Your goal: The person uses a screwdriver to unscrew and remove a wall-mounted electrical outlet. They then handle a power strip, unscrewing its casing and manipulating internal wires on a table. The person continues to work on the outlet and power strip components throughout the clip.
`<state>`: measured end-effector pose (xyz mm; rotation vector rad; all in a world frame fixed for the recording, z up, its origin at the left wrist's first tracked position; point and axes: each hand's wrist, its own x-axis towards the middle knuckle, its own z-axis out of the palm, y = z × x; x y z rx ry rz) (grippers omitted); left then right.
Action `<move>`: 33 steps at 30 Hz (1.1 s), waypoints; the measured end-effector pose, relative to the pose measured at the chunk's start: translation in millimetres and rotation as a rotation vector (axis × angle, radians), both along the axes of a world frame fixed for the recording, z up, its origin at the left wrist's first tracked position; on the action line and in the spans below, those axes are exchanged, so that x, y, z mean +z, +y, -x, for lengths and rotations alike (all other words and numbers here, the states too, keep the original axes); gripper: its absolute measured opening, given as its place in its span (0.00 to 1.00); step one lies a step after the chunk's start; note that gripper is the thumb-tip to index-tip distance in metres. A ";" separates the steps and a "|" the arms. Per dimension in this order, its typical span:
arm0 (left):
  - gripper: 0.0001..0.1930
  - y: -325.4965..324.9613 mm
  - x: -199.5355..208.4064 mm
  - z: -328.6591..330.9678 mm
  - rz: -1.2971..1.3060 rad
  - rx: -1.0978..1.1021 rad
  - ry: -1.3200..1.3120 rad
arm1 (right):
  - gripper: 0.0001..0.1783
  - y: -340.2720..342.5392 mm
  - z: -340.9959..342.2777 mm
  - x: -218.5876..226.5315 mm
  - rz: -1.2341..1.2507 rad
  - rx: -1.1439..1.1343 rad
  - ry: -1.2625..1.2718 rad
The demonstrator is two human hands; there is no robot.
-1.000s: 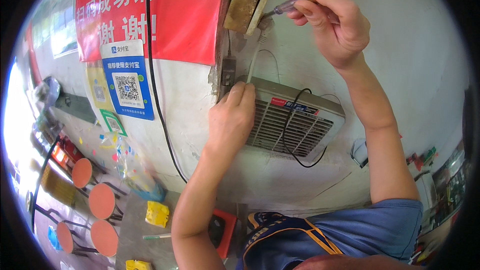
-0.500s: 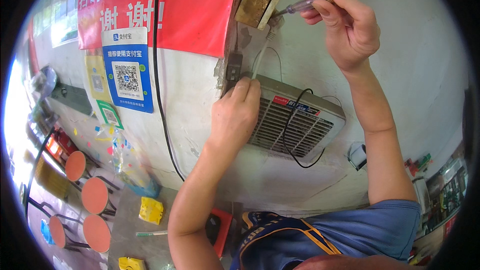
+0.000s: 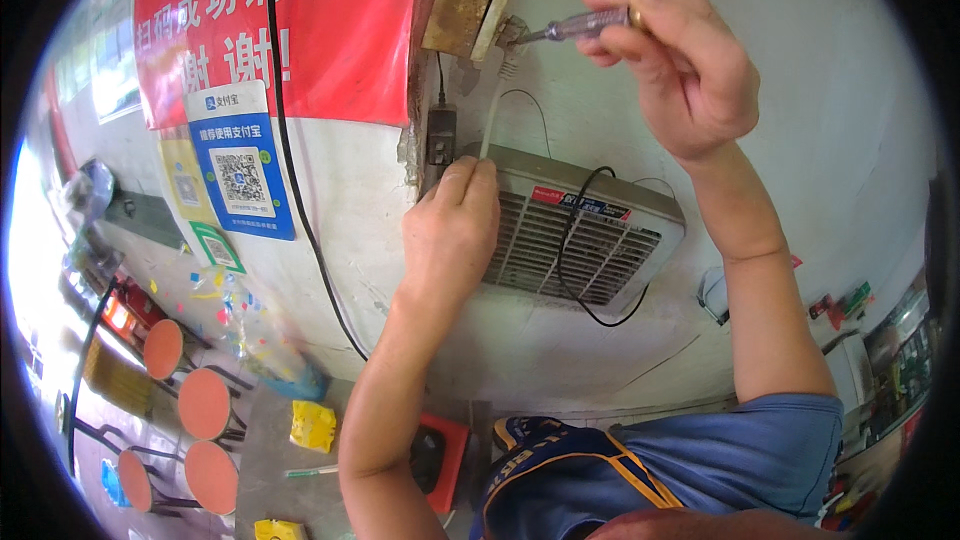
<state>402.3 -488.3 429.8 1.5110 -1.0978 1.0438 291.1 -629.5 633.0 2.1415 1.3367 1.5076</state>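
Note:
My right hand is closed around a screwdriver with a clear purplish handle. Its shaft points left, and the tip meets a small pale fitting beside a worn brown box on the wall. From that fitting a white cable drops to my left hand. The fingers there are closed together on the cable's lower part, at the upper left corner of a grey louvred appliance. What lies under the fingertips is hidden. A black inline plug or switch hangs just above the left hand.
A black cord runs down the wall, past a red banner and a blue payment sign. Another black cord loops over the grille. Low at left are several round orange stools and a grey table with yellow packets.
The whole view has shifted, so the wall things sit further left and slightly lower. The screwdriver's tip is now at the fitting, its shaft more level. The left hand keeps its place by the appliance corner.

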 end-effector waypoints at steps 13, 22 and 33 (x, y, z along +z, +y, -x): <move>0.27 44.7 32.8 76.6 0.344 -0.729 0.375 | 0.21 16.2 19.4 -67.8 0.141 0.113 0.167; 0.26 60.5 26.2 83.2 0.234 -0.630 0.431 | 0.20 20.1 29.9 -85.8 0.041 0.131 0.251; 0.22 76.2 47.5 53.3 0.234 -0.810 0.527 | 0.18 35.6 -0.6 -101.1 -0.228 0.174 0.275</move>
